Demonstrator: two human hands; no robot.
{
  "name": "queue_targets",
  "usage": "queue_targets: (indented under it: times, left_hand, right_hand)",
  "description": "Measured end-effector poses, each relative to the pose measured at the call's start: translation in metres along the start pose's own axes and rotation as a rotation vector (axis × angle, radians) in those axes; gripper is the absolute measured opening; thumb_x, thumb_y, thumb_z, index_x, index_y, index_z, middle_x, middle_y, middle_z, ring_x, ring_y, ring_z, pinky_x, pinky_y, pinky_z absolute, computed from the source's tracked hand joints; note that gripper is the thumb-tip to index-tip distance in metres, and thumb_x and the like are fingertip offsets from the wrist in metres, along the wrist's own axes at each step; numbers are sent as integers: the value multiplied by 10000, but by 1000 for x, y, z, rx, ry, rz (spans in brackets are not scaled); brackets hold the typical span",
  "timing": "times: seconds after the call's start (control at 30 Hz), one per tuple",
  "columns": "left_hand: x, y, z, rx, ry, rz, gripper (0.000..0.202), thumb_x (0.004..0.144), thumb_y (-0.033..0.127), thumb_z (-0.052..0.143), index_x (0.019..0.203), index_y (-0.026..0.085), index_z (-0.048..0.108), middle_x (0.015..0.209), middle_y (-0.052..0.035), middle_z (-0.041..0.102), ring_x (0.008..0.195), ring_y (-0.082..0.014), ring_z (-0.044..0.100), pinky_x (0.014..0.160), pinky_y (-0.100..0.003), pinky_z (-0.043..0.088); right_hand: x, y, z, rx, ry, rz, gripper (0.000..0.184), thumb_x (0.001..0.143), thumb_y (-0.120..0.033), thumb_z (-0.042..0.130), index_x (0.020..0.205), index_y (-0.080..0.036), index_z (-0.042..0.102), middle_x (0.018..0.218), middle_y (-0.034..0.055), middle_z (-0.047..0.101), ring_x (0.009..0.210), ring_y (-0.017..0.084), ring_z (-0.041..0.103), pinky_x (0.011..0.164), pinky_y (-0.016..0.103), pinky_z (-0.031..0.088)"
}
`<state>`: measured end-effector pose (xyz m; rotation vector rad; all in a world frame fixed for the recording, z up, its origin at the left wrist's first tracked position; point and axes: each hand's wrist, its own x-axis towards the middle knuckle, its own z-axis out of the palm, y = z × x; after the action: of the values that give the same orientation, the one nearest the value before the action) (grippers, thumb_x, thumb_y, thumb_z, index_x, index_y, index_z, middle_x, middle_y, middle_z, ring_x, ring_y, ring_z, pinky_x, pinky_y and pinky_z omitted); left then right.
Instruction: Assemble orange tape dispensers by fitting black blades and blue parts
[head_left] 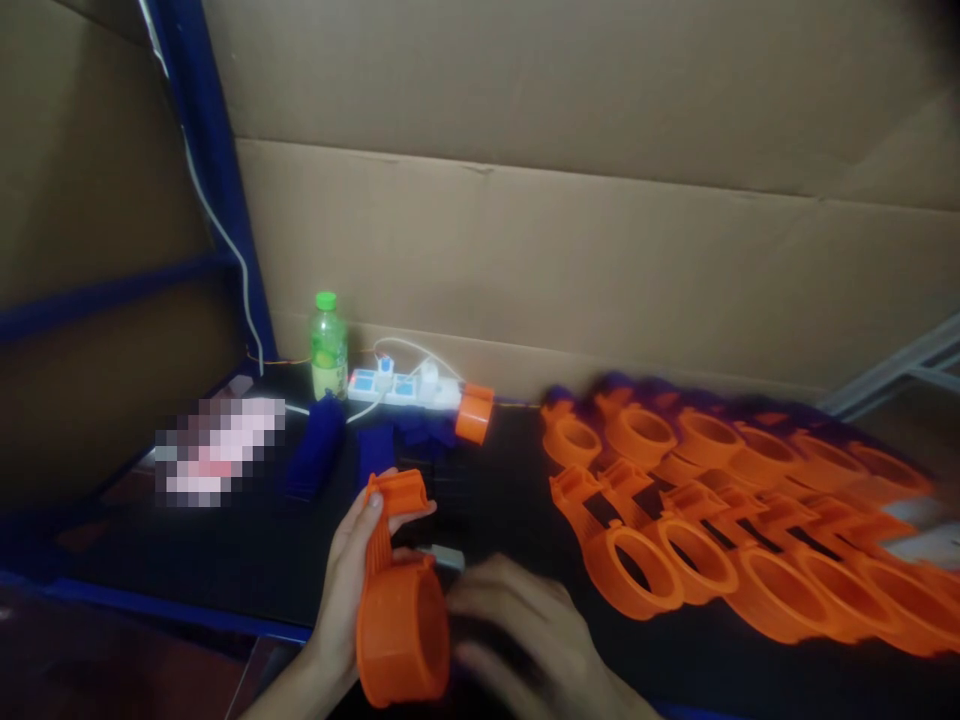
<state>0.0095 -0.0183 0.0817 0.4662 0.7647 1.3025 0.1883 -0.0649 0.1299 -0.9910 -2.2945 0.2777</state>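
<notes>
My left hand (341, 590) grips an orange plastic part (401, 610) with a wide ring at its lower end and a ribbed handle-like neck on top, held upright near the table's front edge. My right hand (525, 630) is just right of the ring, blurred by motion, fingers curled towards the part. A small grey-white piece (442, 555) shows between the two hands; I cannot tell whether the right hand holds it.
Several like orange ringed parts (720, 500) lie in rows across the right of the black table (225, 560). Blue plastic parts (319, 450), an orange cap (474, 414), a white power strip (401, 388) and a green-capped bottle (328, 347) stand at the back. Cardboard walls (562, 200) rise behind.
</notes>
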Motion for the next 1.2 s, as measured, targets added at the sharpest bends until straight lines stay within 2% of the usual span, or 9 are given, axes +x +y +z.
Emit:
queue_targets:
  times: [0.07, 0.13, 0.23, 0.37, 0.73, 0.93, 1.03, 1.2]
  left_hand:
    - [-1, 1, 1, 3, 13, 18, 538, 843, 481, 686, 1257, 146, 617, 1001, -153, 777, 686, -244, 746, 615, -331, 586]
    - [-3, 1, 2, 7, 4, 24, 490, 849, 455, 691, 1226, 148, 627, 990, -145, 780, 701, -234, 747, 619, -312, 590]
    - [-5, 0, 4, 4, -26, 20, 451, 854, 425, 698, 1211, 161, 617, 985, -135, 781, 733, -235, 755, 636, -300, 597]
    - [-5, -3, 3, 18, -41, -13, 459, 859, 399, 703, 1246, 180, 591, 997, -129, 778, 836, -262, 764, 660, -288, 600]
    - [-4, -5, 2, 120, -55, -50, 543, 842, 422, 714, 1306, 187, 561, 1030, -140, 767, 776, -266, 770, 620, -291, 602]
    - [-3, -7, 1, 139, -98, -66, 536, 854, 413, 703, 1314, 188, 546, 1038, -139, 759, 636, -202, 745, 582, -272, 590]
    - [-4, -8, 1, 159, -175, -83, 551, 857, 417, 696, 1330, 183, 536, 986, -128, 758, 546, -163, 709, 543, -255, 570]
    - [-6, -8, 1, 255, -253, -72, 535, 877, 435, 663, 1341, 205, 532, 945, -99, 727, 534, -177, 702, 485, -251, 537]
  right_hand:
    - [-4, 13, 10, -38, 51, 103, 218, 987, -246, 506, 1154, -227, 644, 1045, 60, 685, 939, 150, 676, 790, 245, 567]
    - [-7, 26, 21, -111, 32, 156, 259, 981, -230, 497, 1193, -246, 644, 1085, 64, 665, 964, 163, 671, 775, 258, 578]
    - [-11, 40, 35, -176, -34, 149, 284, 972, -230, 504, 1215, -263, 649, 1088, 64, 649, 976, 175, 661, 771, 278, 585]
    - [-16, 46, 38, -181, -63, 133, 286, 972, -210, 502, 1204, -260, 661, 1062, 64, 638, 963, 172, 649, 759, 274, 580]
    - [-32, 54, 29, -110, -12, 212, 237, 999, -208, 466, 1052, -236, 696, 948, 49, 641, 896, 148, 626, 703, 229, 515]
    - [-36, 57, 22, -5, -12, 285, 227, 993, -249, 480, 983, -232, 705, 944, 55, 653, 890, 166, 621, 726, 256, 492]
    - [-32, 57, 13, 109, 28, 386, 193, 965, -290, 532, 952, -222, 712, 923, 50, 653, 845, 158, 623, 730, 253, 489]
    - [-11, 45, -14, 318, 110, 625, 235, 907, -399, 603, 869, -183, 687, 773, 23, 617, 716, 138, 570, 638, 228, 444]
